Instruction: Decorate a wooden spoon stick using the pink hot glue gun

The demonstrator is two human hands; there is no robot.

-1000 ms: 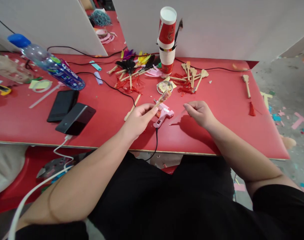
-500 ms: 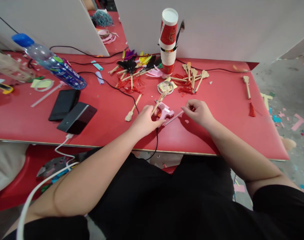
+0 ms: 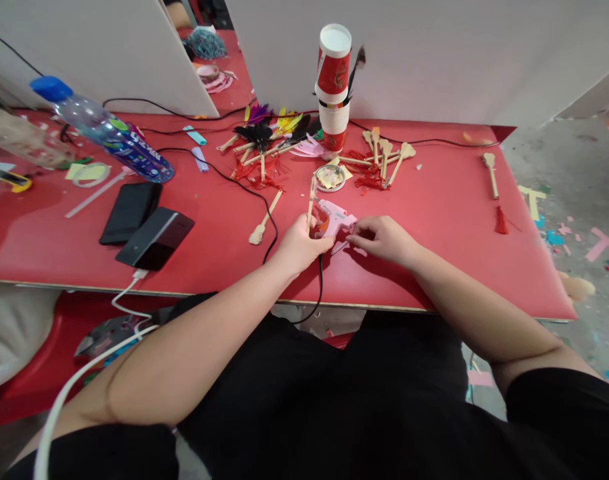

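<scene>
My left hand [image 3: 300,245] is closed round the grip of a pink glue gun [image 3: 334,216] on the red table [image 3: 449,220] and also pinches a thin wooden stick [image 3: 311,200] that points up and away. My right hand [image 3: 381,238] sits just right of the gun, fingers pinched on a clear glue stick [image 3: 340,247] at the gun's back end. The gun's black cord [image 3: 318,293] drops over the table's front edge.
Behind the gun lie a small round dish [image 3: 329,177], wooden sticks with feathers and red tassels [image 3: 264,150], and stacked paper cups [image 3: 333,87]. At left are a lying water bottle [image 3: 109,137], a phone [image 3: 130,212] and a black power bank [image 3: 155,237].
My left hand lowered the wooden stick and came down onto the glue gun. My right hand moved left with the clear glue stick to the gun's rear.
</scene>
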